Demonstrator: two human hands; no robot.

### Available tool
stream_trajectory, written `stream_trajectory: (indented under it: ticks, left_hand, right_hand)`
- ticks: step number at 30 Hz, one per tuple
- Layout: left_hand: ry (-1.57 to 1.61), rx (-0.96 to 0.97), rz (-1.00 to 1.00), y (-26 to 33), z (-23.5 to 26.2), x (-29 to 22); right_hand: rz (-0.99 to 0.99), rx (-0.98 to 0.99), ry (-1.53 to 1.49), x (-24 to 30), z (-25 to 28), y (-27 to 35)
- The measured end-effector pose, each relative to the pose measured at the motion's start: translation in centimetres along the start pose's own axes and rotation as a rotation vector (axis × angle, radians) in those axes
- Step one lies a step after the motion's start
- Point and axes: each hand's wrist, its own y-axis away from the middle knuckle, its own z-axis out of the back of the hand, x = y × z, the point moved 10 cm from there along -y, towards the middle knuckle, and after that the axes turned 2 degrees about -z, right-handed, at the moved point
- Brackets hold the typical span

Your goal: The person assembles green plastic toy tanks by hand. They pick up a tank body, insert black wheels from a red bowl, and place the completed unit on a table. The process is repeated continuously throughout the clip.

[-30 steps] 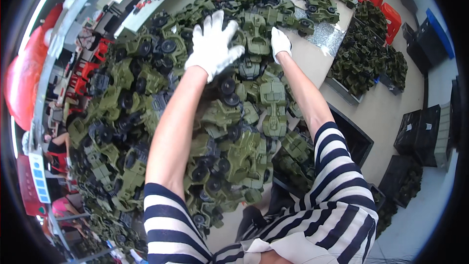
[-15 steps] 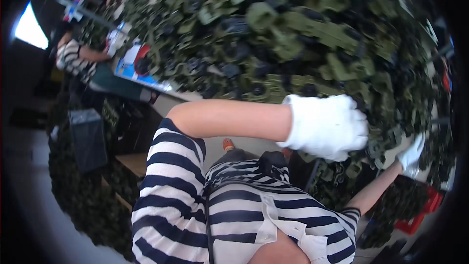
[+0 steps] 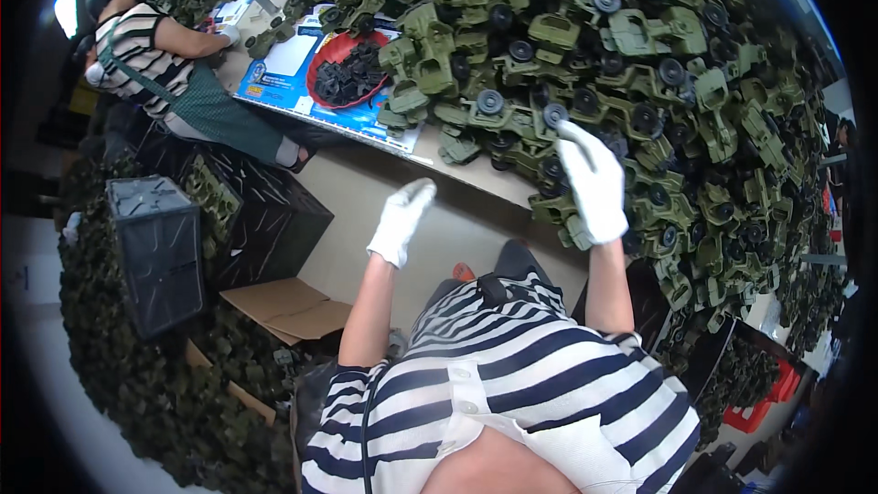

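Observation:
My left hand [image 3: 401, 222], in a white glove, is over the floor gap just short of the table's front edge. Its fingers are stretched forward, with no object visible in them. My right hand [image 3: 593, 185], also gloved in white, is raised at the front of a big heap of green toy jeeps [image 3: 654, 32] with dark wheels. Its fingers are extended and somewhat apart, the tips overlapping a jeep's wheel [image 3: 555, 115] in the view; whether they touch it I cannot tell. Nothing shows in its grasp.
On the table left of the heap, a red bowl [image 3: 315, 82] holds small black parts. Another person [image 3: 174, 46] works at the far left. Dark crates [image 3: 155, 256], a cardboard flap [image 3: 288, 306] and more green toys lie lower left. A red crate [image 3: 777, 398] stands at lower right.
My left hand has come back left from in front of the heap, its closed fingers now stretched. My right hand has moved in from the far right. My view has turned toward the left.

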Motion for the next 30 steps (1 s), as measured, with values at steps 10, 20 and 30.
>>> stream_trajectory:
  ticks: [10, 20, 30]
  left_hand:
    - [0.136, -0.303, 0.018, -15.3, 18.9, -2.8]
    - [-0.092, -0.366, -0.009, -23.6, 29.3, -10.9]
    - [-0.602, 0.012, -0.617, -49.0, 24.3, -28.3]
  right_hand:
    - [-0.002, 0.675, -0.036, 5.1, -29.1, -3.8]
    - [0.01, 0.666, 0.186, 3.6, -47.4, -11.6]
    - [-0.697, -0.084, -0.089, -6.1, -49.5, -28.8]
